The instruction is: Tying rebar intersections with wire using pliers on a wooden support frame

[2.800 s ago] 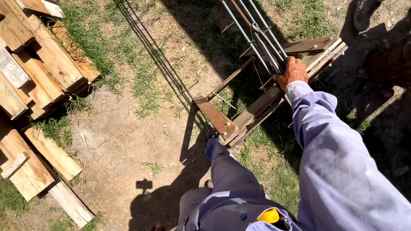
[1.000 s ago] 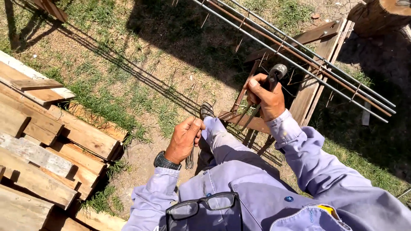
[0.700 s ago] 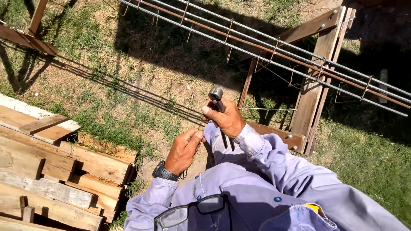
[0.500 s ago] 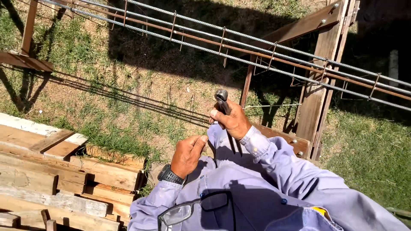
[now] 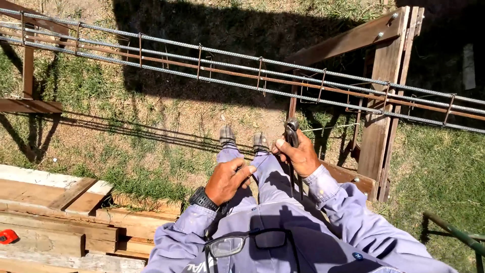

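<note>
Steel pincers [image 5: 291, 132] stand upright in my right hand [image 5: 299, 154], fingers clamped round the handles, just short of the rebar cage [image 5: 262, 76]. My left hand [image 5: 228, 179] hangs half-curled, empty, beside my thigh.

A stack of weathered wooden planks [image 5: 55, 212] lies on patchy grass [image 5: 439, 167], a small red object [image 5: 7, 236] resting on it.
</note>
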